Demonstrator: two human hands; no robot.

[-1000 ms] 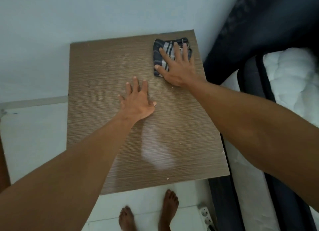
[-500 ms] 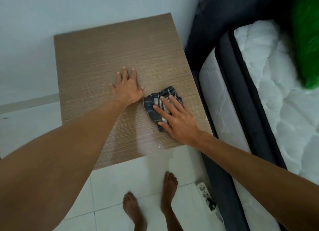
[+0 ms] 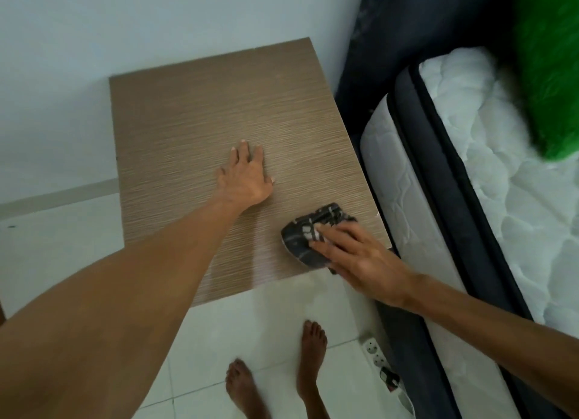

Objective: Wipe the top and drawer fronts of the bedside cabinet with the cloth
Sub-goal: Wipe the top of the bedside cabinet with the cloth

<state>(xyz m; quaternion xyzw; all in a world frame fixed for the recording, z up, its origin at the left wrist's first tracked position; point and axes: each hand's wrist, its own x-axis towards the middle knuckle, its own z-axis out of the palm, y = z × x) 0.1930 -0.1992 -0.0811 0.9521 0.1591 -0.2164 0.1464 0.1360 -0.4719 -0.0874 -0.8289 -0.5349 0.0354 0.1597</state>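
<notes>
The bedside cabinet's brown wood-grain top [image 3: 194,118] fills the middle of the head view; its drawer fronts are hidden below the front edge. A dark striped cloth [image 3: 308,235] lies bunched at the top's front right corner. My right hand [image 3: 357,257] presses flat on the cloth, fingers spread over it, partly past the front edge. My left hand [image 3: 246,179] rests palm down on the middle of the top, fingers apart, holding nothing.
A bed with a white quilted mattress [image 3: 488,180] and dark frame stands tight against the cabinet's right side. A green pillow [image 3: 551,67] lies on it. A white power strip [image 3: 376,354] sits on the tiled floor by my bare feet [image 3: 310,359]. The wall is behind.
My right hand has dragged the cloth from the back right corner down the right side to the front right corner. My left hand has stayed on the middle of the top.
</notes>
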